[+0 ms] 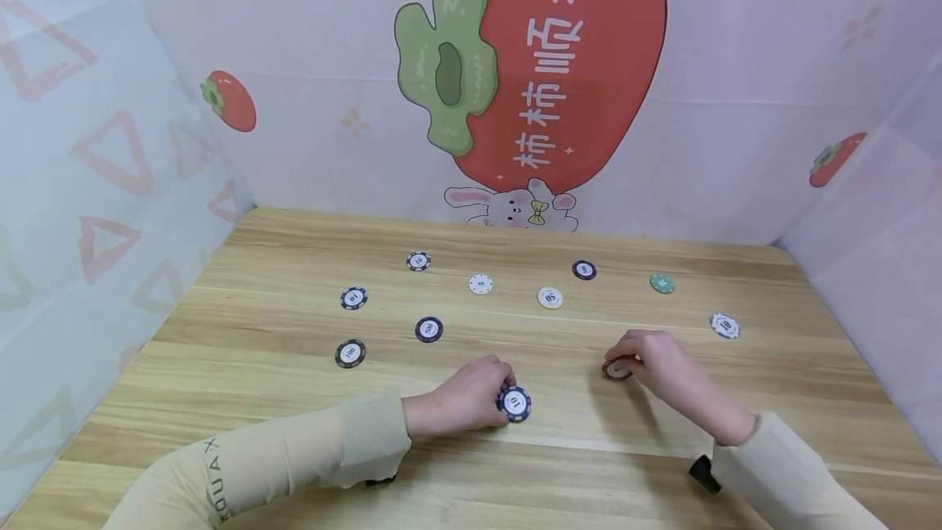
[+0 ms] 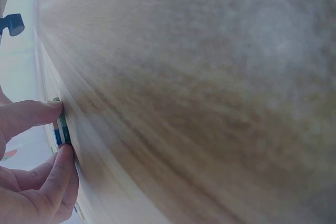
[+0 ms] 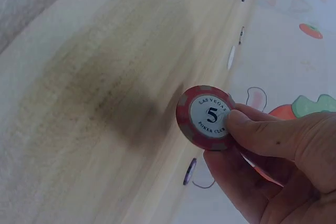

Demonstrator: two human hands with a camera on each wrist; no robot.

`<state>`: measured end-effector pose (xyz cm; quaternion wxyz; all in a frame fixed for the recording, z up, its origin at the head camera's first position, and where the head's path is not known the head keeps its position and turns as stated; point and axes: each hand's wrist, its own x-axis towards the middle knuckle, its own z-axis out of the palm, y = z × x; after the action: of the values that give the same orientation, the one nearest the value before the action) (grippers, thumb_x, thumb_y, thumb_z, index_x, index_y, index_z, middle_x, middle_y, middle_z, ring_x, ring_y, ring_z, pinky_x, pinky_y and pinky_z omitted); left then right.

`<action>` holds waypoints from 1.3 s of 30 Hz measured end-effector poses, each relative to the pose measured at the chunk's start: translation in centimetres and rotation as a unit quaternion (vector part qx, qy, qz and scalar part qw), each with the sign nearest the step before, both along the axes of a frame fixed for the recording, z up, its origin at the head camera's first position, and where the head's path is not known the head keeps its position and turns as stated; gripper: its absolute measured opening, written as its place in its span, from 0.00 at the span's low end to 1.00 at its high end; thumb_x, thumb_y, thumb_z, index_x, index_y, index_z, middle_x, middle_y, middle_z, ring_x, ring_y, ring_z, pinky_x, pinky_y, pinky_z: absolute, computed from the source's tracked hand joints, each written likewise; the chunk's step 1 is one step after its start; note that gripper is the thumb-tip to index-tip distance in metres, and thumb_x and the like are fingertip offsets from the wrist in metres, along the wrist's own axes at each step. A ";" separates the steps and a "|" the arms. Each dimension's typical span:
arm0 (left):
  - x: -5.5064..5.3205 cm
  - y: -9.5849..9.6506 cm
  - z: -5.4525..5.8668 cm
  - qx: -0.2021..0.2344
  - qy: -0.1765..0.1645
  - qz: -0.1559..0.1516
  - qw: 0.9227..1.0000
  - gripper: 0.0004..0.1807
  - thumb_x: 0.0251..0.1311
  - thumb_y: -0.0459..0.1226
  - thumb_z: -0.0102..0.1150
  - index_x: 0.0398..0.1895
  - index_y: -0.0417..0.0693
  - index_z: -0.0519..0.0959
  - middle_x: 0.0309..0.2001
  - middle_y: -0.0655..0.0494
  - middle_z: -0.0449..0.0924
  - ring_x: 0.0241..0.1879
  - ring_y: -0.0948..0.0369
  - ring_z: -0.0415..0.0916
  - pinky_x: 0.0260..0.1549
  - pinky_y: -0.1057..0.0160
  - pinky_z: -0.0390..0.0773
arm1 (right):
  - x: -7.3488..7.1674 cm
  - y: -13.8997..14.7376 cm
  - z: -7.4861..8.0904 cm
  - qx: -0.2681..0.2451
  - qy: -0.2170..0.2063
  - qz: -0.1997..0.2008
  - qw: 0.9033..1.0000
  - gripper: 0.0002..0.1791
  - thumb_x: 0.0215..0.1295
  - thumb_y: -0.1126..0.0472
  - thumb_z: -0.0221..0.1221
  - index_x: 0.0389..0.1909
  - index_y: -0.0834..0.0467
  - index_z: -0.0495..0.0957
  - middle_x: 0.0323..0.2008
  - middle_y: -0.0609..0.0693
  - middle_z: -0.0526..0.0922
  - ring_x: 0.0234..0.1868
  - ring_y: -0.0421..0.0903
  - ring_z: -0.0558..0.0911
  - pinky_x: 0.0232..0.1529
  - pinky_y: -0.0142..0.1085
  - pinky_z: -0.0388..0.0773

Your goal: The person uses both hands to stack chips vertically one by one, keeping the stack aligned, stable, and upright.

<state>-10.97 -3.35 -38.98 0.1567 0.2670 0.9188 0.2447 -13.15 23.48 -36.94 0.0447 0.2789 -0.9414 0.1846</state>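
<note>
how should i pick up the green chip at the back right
I'd pinch the green chip across opposite edges of its rim, coming down from above on the near side. It is a thin disc lying flat on the table, so the rim is the likeliest grip, and no other chip touches it. The right hand is nearer but already holds a red chip.

table [image 1: 280,268]: wood-grain, smooth | red chip [image 3: 207,117]: plastic-looking | left cuff [image 1: 374,430]: ribbed cloth

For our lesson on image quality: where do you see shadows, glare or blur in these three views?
Head: soft shadow on the table below the right hand; left wrist: table blurred, pale glare-like patch upper right; right wrist: red chip legible, soft shadow beside it.
</note>
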 end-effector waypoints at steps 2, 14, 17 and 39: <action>0.0 0.0 0.0 0.000 0.001 0.000 1.000 0.18 0.38 0.32 0.68 0.36 0.42 0.76 0.31 0.59 0.71 0.31 0.67 0.66 0.33 0.72 0.70 | 0.0 0.0 0.0 -0.012 -0.006 -0.001 1.000 0.09 0.45 0.73 0.64 0.27 0.58 0.84 0.27 0.45 0.82 0.29 0.41 0.81 0.31 0.35 0.77; 0.0 0.0 0.0 -0.001 -0.005 0.001 1.000 0.18 0.39 0.32 0.68 0.37 0.42 0.76 0.31 0.59 0.70 0.31 0.68 0.66 0.33 0.72 0.70 | 0.0 -0.8 0.1 -0.050 -0.115 -0.055 0.991 0.06 0.49 0.67 0.64 0.30 0.57 0.84 0.30 0.49 0.84 0.33 0.44 0.81 0.31 0.32 0.75; -0.1 0.0 -0.1 0.000 -0.004 0.002 1.000 0.18 0.38 0.32 0.69 0.37 0.42 0.76 0.31 0.59 0.70 0.31 0.68 0.66 0.33 0.72 0.70 | 0.0 -1.1 0.1 -0.058 -0.141 -0.065 0.986 0.07 0.49 0.67 0.64 0.31 0.57 0.84 0.32 0.50 0.84 0.33 0.44 0.80 0.29 0.30 0.74; -0.1 0.1 -0.1 -0.006 0.003 0.002 1.000 0.18 0.38 0.33 0.69 0.36 0.42 0.76 0.30 0.59 0.70 0.30 0.68 0.66 0.32 0.72 0.70 | 0.1 -3.6 -0.8 -0.266 -0.351 -0.075 0.895 0.13 0.53 0.71 0.61 0.40 0.72 0.79 0.38 0.64 0.81 0.32 0.46 0.82 0.31 0.35 0.79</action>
<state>-11.11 -3.29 -39.10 0.1555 0.2651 0.9211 0.2391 -13.08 19.87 -37.77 -0.2020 0.1025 -0.8299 0.5099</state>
